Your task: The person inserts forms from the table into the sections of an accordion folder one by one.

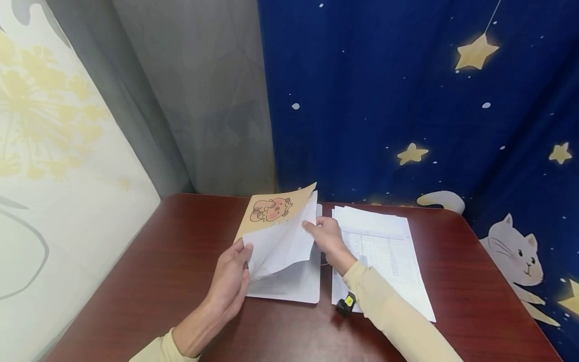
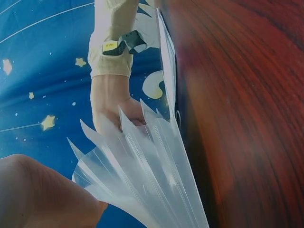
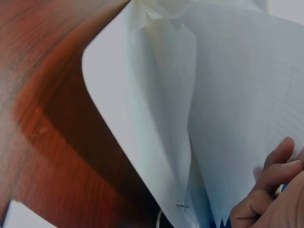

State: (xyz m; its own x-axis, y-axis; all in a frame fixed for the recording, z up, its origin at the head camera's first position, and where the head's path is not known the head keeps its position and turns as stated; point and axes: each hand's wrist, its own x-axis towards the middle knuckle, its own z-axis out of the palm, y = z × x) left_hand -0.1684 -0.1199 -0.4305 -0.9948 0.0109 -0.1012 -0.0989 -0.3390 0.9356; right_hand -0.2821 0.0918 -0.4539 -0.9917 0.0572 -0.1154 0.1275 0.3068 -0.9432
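Observation:
An expanding folder (image 1: 260, 211) with a tan cover and a cartoon animal stands partly spread on the table. Its translucent pleated pockets (image 2: 142, 166) fan out in the left wrist view. My left hand (image 1: 231, 276) grips the folder's near left edge, thumb on the front side. White paper (image 1: 285, 241) sits at the folder's opening; its lower part is hidden. With thumb and fingers, my right hand (image 1: 330, 239) pinches the paper's right edge. That hand (image 3: 270, 190) also shows beside a sheet with faint ruled lines (image 3: 287, 90) in the right wrist view.
A stack of printed sheets (image 1: 384, 251) with tables lies right of the folder, partly under the right forearm. A small black device with a yellow label (image 1: 347, 303) is on the right wrist. Curtains (image 1: 362, 100) hang behind the reddish-brown table (image 1: 181, 251).

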